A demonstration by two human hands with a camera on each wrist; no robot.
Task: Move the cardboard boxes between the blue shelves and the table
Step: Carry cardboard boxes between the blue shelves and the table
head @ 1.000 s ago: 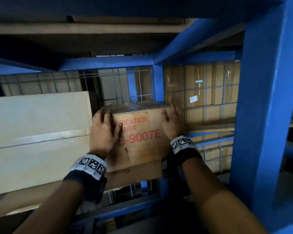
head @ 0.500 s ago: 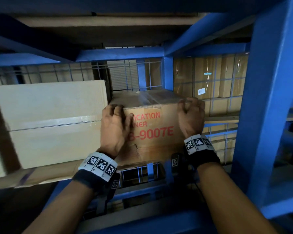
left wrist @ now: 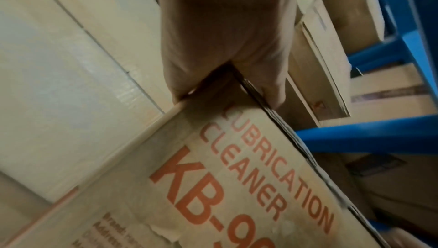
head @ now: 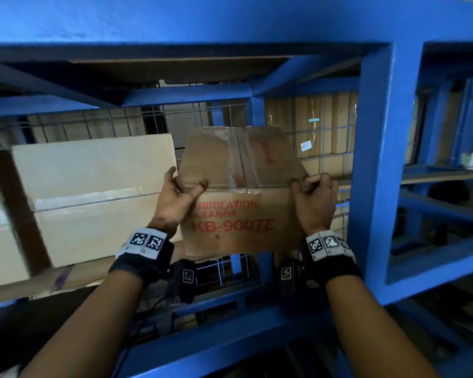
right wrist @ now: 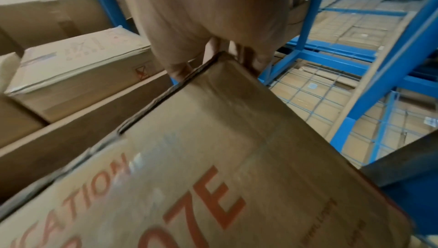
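A brown cardboard box (head: 238,214) printed "LUBRICATION CLEANER KB-9007E" in red is tipped towards me at the front of the blue shelf (head: 230,331), its taped top showing. My left hand (head: 176,197) grips its upper left corner, thumb on the top face. My right hand (head: 313,199) grips the upper right corner, fingers curled over the edge. The left wrist view shows the box (left wrist: 213,186) with the left hand (left wrist: 225,45) clamped on its corner. The right wrist view shows the box (right wrist: 225,158) with the right hand (right wrist: 213,27) on the other corner.
A large pale cardboard box (head: 93,197) stands on the same shelf, close to the left of the brown box. A thick blue upright post (head: 372,165) rises just right of my right hand. Wire mesh (head: 320,137) and stacked cartons lie behind. A blue beam (head: 175,20) hangs overhead.
Both hands slid from the box's front face up to its top corners. The box has tilted and come forward towards me, off the back of the shelf.
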